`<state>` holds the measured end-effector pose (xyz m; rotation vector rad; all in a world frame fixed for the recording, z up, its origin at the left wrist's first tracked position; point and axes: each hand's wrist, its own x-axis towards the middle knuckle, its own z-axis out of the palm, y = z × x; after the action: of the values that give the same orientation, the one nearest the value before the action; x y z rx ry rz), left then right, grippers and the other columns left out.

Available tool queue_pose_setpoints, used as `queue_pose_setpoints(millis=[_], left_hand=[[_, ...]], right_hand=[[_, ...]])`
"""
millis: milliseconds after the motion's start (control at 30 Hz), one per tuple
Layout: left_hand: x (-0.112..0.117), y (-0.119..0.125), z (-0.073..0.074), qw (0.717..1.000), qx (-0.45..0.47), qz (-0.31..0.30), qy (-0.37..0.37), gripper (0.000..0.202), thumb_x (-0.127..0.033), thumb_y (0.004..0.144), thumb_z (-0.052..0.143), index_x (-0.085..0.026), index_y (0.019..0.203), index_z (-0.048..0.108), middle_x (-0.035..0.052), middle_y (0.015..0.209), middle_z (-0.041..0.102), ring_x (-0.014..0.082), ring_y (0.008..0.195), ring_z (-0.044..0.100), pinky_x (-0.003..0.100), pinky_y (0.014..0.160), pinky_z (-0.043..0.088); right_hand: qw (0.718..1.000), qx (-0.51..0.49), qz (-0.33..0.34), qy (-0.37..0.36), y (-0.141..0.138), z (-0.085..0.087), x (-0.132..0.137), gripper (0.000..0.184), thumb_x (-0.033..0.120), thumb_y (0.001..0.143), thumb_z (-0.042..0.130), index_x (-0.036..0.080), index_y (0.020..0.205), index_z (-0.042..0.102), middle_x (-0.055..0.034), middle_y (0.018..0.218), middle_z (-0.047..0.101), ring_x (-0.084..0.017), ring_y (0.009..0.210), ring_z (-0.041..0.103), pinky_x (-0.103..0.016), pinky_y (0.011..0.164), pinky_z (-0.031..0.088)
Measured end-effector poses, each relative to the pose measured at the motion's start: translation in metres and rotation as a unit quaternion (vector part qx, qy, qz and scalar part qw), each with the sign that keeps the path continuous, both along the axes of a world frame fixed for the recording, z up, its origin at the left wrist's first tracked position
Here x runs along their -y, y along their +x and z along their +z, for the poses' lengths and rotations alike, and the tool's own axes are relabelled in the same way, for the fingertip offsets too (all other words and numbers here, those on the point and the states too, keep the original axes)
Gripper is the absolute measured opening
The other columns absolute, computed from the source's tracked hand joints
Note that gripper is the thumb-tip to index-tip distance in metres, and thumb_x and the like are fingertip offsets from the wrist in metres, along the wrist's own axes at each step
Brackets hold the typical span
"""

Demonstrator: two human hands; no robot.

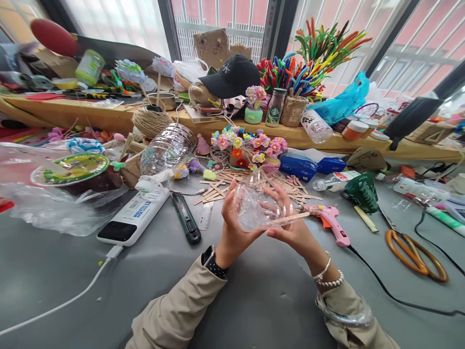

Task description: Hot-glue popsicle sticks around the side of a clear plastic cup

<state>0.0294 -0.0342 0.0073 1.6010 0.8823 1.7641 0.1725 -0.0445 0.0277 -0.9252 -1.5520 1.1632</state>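
Note:
A clear plastic bottle piece (256,203), cut and rounded, is held over the grey table (254,291) between both hands. My left hand (232,228) grips its left side with the fingers curled round it. My right hand (286,225) grips its right side and underside, and a flat wooden stick (288,219) lies against the piece under the right fingers. A heap of wooden sticks (232,182) lies just behind the hands. A pink glue gun (332,220) rests to the right of my right hand.
A power bank (134,215) with a white cable and a black utility knife (187,219) lie at the left. Orange-handled scissors (417,254), a green tool (361,191) and black cords sit at the right. A clear bottle (167,148), twine, small flower pots and craft clutter crowd the back.

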Motion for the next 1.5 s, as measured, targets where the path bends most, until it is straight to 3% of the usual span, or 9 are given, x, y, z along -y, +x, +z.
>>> queue_pose_setpoints(millis=[133, 200, 433, 500, 600, 667, 767, 967, 1500], left_hand=[[-0.014, -0.008, -0.010, 0.971, -0.082, 0.076, 0.212, 0.094, -0.029, 0.050, 0.078, -0.033, 0.123, 0.019, 0.0108, 0.139, 0.021, 0.0298, 0.127, 0.026, 0.049, 0.095, 0.035], [-0.020, -0.011, -0.014, 0.953, -0.108, 0.098, 0.265, 0.095, -0.031, 0.052, 0.077, -0.031, 0.126, 0.017, 0.0119, 0.140, 0.020, 0.0294, 0.127, 0.026, 0.048, 0.094, 0.037], [-0.022, -0.014, -0.017, 0.935, -0.130, 0.124, 0.305, 0.092, -0.021, 0.059, 0.073, -0.034, 0.128, 0.014, 0.0082, 0.142, 0.017, 0.0272, 0.125, 0.030, 0.046, 0.092, 0.042], [-0.022, -0.015, -0.016, 0.937, -0.132, 0.121, 0.301, 0.092, -0.018, 0.059, 0.073, -0.033, 0.128, 0.014, 0.0082, 0.142, 0.017, 0.0276, 0.126, 0.028, 0.047, 0.093, 0.041], [-0.021, -0.016, -0.015, 0.932, -0.152, 0.126, 0.303, 0.092, -0.019, 0.060, 0.072, -0.032, 0.129, 0.013, 0.0083, 0.142, 0.016, 0.0269, 0.128, 0.025, 0.047, 0.093, 0.041], [-0.021, -0.017, -0.015, 0.925, -0.170, 0.134, 0.311, 0.092, -0.021, 0.061, 0.072, -0.033, 0.129, 0.012, 0.0078, 0.142, 0.016, 0.0261, 0.128, 0.024, 0.047, 0.093, 0.041], [-0.021, -0.017, -0.014, 0.914, -0.188, 0.147, 0.327, 0.093, -0.018, 0.061, 0.072, -0.031, 0.130, 0.011, 0.0085, 0.142, 0.017, 0.0251, 0.128, 0.026, 0.046, 0.094, 0.040], [-0.019, -0.018, -0.010, 0.901, -0.219, 0.157, 0.341, 0.088, -0.013, 0.065, 0.067, -0.029, 0.132, 0.012, 0.0089, 0.142, 0.017, 0.0236, 0.128, 0.025, 0.044, 0.095, 0.040], [-0.017, -0.018, -0.004, 0.889, -0.242, 0.168, 0.349, 0.093, -0.004, 0.061, 0.068, -0.022, 0.134, 0.014, 0.0096, 0.143, 0.017, 0.0220, 0.128, 0.025, 0.038, 0.099, 0.037]], right_hand=[[0.999, 0.007, 0.036, 0.005, 0.002, 0.006, 0.002, 0.091, 0.034, 0.059, 0.071, 0.032, 0.133, 0.017, -0.0100, 0.138, 0.027, -0.024, 0.115, 0.043, -0.043, 0.094, 0.039], [0.999, 0.006, 0.046, 0.007, 0.001, 0.007, 0.002, 0.090, 0.033, 0.059, 0.071, 0.032, 0.132, 0.019, -0.0100, 0.137, 0.029, -0.024, 0.115, 0.043, -0.043, 0.094, 0.038], [0.992, 0.018, 0.123, 0.013, 0.012, 0.011, 0.003, 0.092, 0.043, 0.057, 0.069, 0.035, 0.133, 0.018, -0.0082, 0.137, 0.030, -0.024, 0.116, 0.042, -0.043, 0.092, 0.039], [0.982, 0.080, 0.173, -0.003, 0.025, 0.012, 0.002, 0.083, 0.052, 0.055, 0.066, 0.031, 0.129, 0.033, -0.0072, 0.136, 0.033, -0.026, 0.118, 0.040, -0.043, 0.097, 0.034], [0.968, 0.084, 0.222, -0.080, 0.043, 0.014, 0.002, 0.076, 0.068, 0.055, 0.052, 0.024, 0.118, 0.050, -0.0091, 0.122, 0.050, -0.027, 0.112, 0.046, -0.043, 0.092, 0.039], [0.979, 0.040, 0.170, -0.106, 0.051, 0.015, 0.002, 0.067, 0.069, 0.068, 0.036, 0.021, 0.109, 0.057, -0.0091, 0.108, 0.059, -0.023, 0.099, 0.055, -0.040, 0.087, 0.041], [0.986, 0.008, 0.078, -0.147, 0.052, 0.018, 0.002, 0.072, 0.067, 0.075, 0.012, 0.019, 0.095, 0.061, -0.0081, 0.095, 0.062, -0.018, 0.086, 0.057, -0.033, 0.078, 0.044], [0.989, 0.003, -0.012, -0.145, 0.044, 0.020, 0.001, 0.049, 0.056, 0.082, 0.028, 0.018, 0.065, 0.053, -0.0003, 0.059, 0.052, -0.010, 0.055, 0.046, -0.023, 0.054, 0.036], [0.988, 0.035, -0.077, -0.132, 0.037, 0.017, 0.000, 0.038, 0.049, 0.081, 0.037, 0.019, 0.059, 0.046, 0.0032, 0.053, 0.041, -0.009, 0.050, 0.034, -0.024, 0.049, 0.027]])
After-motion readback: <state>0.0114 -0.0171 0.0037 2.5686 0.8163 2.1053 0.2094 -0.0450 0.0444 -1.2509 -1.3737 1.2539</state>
